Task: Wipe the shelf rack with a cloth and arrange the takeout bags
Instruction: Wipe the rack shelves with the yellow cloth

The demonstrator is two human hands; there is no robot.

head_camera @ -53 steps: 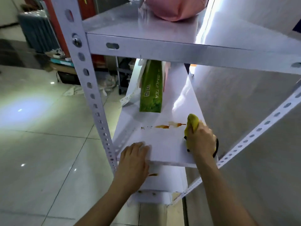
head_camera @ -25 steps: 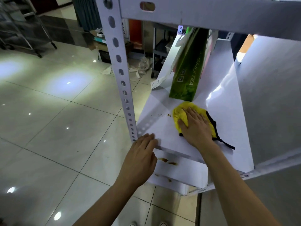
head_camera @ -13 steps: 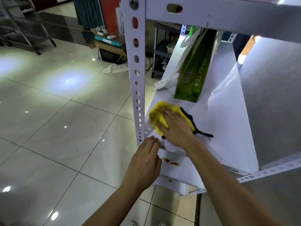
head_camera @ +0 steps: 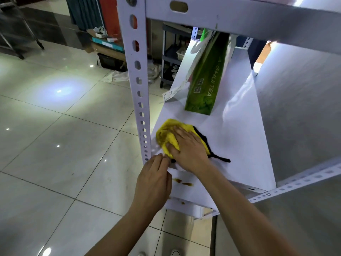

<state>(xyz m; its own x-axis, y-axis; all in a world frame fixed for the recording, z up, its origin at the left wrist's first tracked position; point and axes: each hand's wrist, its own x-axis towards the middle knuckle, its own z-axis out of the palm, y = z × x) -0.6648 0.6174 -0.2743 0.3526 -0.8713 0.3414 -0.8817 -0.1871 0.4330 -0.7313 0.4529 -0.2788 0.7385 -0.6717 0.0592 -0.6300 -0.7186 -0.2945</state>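
- View from a head cam looking down at a white metal shelf rack (head_camera: 239, 23), w/ two bare forearms reaching in from the bottom.
- Right hand (head_camera: 188, 148) lies flat, fingers straight and spread a bit, pressing a yellow cloth (head_camera: 166, 135) onto the middle shelf (head_camera: 239, 145).
- Cloth is bunched, w/ a black edge or strap (head_camera: 219, 158) trailing out to the right of the hand.
- Cloth sits at the front left of the shelf, just beside the perforated upright post (head_camera: 137, 80).
- Left hand (head_camera: 154, 183) rests on the front left corner of the same shelf, fingers loosely bent over the edge, holding nothing; fingertips are close to the right hand.
- Green takeout bag (head_camera: 204, 84) marked "SHUI TEA" stands further back on the shelf, leaning slightly, well apart from the cloth.
- A white bag (head_camera: 184, 78) w/ a paper receipt hanging off it leans beside the green one, on its left.
- Brown spill stains (head_camera: 182, 182) show on the lower shelf (head_camera: 193, 193), just under the front edge, btwn the two wrists.
- Smaller brown specks sit nearer that lower shelf's front lip.
- Shiny pale floor tiles (head_camera: 64, 126) fill the left side, w/ light glare.
- In the bkgd: boxes, a dark trolley (head_camera: 171, 58) and clutter on the floor.
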